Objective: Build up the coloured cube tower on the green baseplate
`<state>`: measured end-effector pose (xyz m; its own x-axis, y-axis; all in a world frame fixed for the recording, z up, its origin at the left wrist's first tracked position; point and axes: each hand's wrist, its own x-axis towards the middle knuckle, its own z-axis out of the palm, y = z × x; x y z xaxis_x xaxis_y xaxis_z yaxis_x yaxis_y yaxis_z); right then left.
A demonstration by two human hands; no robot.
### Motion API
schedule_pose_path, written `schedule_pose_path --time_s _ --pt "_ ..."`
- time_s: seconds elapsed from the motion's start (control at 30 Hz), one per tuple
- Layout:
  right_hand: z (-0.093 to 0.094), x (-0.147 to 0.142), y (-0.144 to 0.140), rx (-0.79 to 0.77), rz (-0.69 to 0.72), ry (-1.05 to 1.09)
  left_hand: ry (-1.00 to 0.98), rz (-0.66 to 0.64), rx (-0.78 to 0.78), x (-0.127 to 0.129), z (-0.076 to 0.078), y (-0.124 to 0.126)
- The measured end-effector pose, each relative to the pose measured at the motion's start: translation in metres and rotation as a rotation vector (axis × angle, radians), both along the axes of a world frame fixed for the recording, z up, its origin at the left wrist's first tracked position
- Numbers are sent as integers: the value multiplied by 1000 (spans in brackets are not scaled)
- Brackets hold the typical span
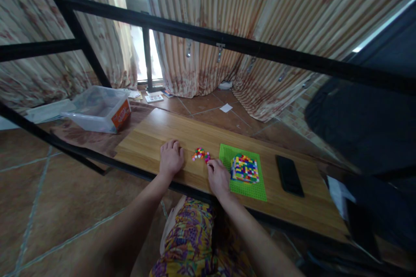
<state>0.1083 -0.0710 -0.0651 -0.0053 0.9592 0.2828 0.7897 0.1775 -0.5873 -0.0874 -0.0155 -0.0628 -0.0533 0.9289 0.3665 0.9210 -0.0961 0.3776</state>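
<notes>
Curtains hang behind a low wooden table (156, 138) where, at frame centre, light, hard, tiny loose bricks (200, 154) suit fingertip pinching; the right hand (218, 176) touches them, its grip unclear, the left hand (170, 158) resting flat, unclenched.

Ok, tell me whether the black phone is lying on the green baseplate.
No: the black phone lies on the bare wooden table, apart from the green baseplate, to the right of it.
</notes>
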Motion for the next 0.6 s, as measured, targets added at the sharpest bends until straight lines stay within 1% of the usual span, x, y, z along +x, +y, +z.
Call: schedule_pose_path --time_s 0.07,0.13,0.23,0.3,0.33,0.4,0.5,0.53,0.6 --pt "7 -1 -4 -9 19 40 -1 -5 1 0 0 0" --pt "19 0 -13 5 49 115 4 -8 3 -1 -1 1" --pt "40 15 -30 37 75 245 19 -5 9 -2 -2 2" --pt "52 37 -37 66 31 293 28 -7 16 -2 -3 2" --pt "56 50 -39 94 -18 316 31 -10 21 -3 -4 2" --pt "60 81 -36 124 -165 346 37 -14 31 -4 -5 3" --pt "59 122 -21 137 -309 300 53 -15 34 -4 -6 5" --pt "57 131 -16 138 -328 296 60 -15 32 -5 -6 5" --pt "54 142 -6 128 -320 285 70 -13 30 -5 -7 6"
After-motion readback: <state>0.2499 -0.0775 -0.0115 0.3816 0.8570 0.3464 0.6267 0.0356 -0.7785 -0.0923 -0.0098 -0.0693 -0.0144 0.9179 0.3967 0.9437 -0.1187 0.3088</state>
